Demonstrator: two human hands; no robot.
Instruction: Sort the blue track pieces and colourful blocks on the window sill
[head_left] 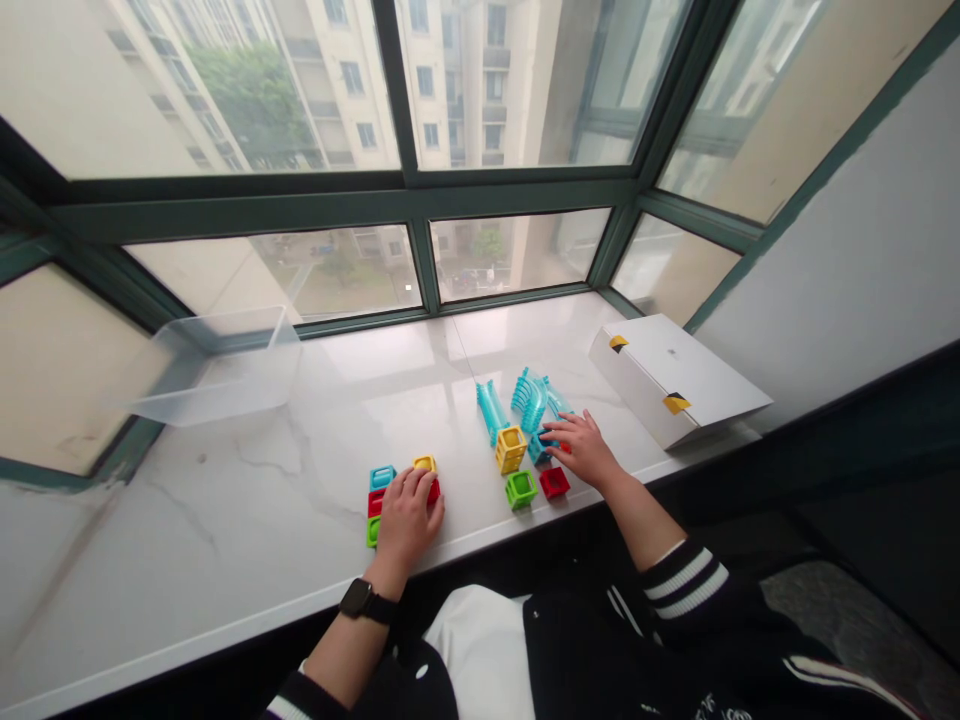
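Note:
My left hand (411, 512) curls over a small group of toy building blocks near the front edge, its fingers and thumb around a red block (434, 490). A yellow block (425, 464) lies just beyond its fingertips. Left of the hand, a blue block (382, 477), a red block (376, 503) and a partly covered green block (373, 531) form a row. My right hand (581, 448) has its thumb and fingertips at a blue block (540, 447); a bit of red shows under the fingers. Close by are a yellow block piece (511, 449), a green block (520, 489) and a red block (554, 484).
Turquoise track pieces (492, 410) and a curved ribbed one (531, 398) lie behind the right-hand blocks. A clear plastic bin (225, 370) stands at the back left. A white box (682, 375) with yellow-black tabs sits at right. Windows border the marble-look sill (300, 500).

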